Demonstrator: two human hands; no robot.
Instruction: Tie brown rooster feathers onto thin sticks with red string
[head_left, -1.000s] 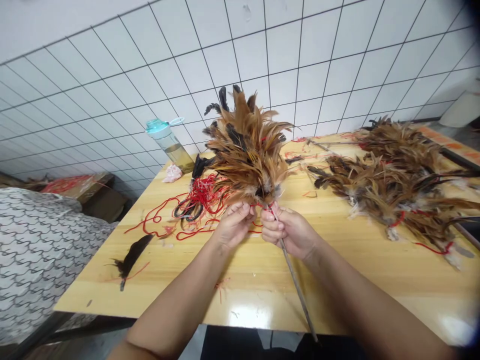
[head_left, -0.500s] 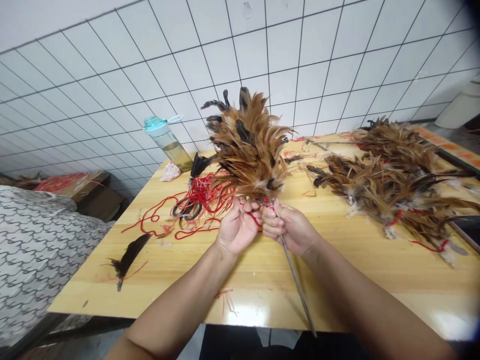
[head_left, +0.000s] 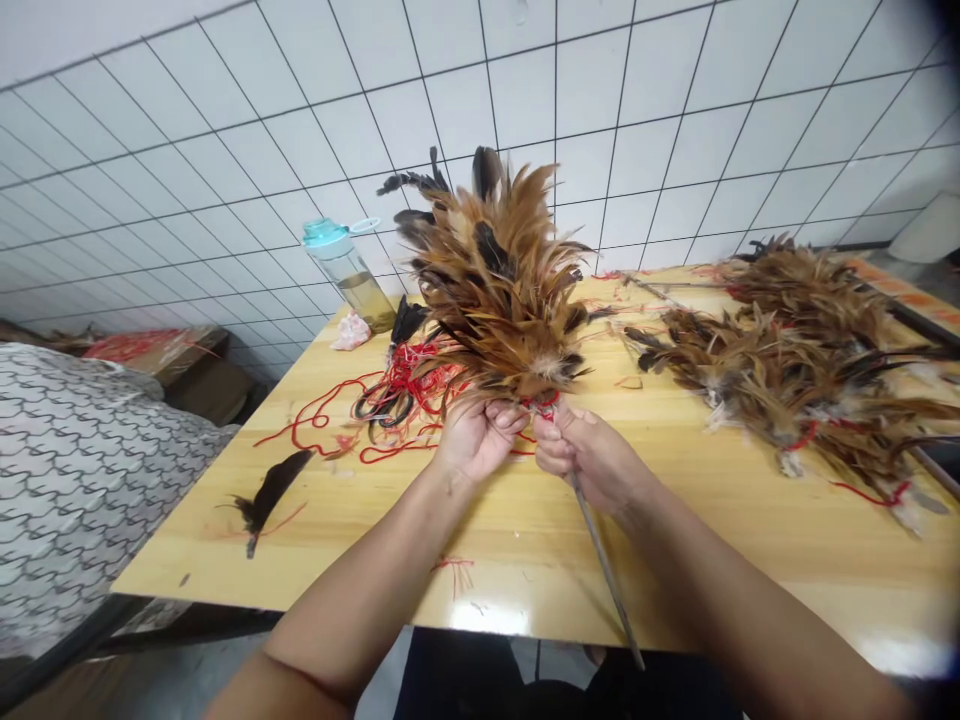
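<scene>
A feather duster [head_left: 510,290] with brown and black feathers stands tilted up in front of me. My right hand [head_left: 592,445] is closed around its thin stick [head_left: 604,555] just below the feathers. Red cord [head_left: 544,402] is wound where the feathers meet the stick. Beside it, my left hand [head_left: 482,433] is closed, fingers curled in a pinch on the red cord; its fingertips partly hide the cord. The stick's lower end reaches past the table's near edge.
Left on the wooden table [head_left: 360,530] are tangled red string [head_left: 420,375], black-handled scissors [head_left: 386,408], a water bottle [head_left: 356,280], crumpled tissue [head_left: 351,331] and a loose black feather [head_left: 274,490]. More feather bundles [head_left: 780,370] lie right. A tiled wall [head_left: 622,130] stands behind.
Both hands and the duster have shifted slightly right in view. The left hand's fingers have curled in closer under the feathers; the cord seen across its palm is now mostly hidden.
</scene>
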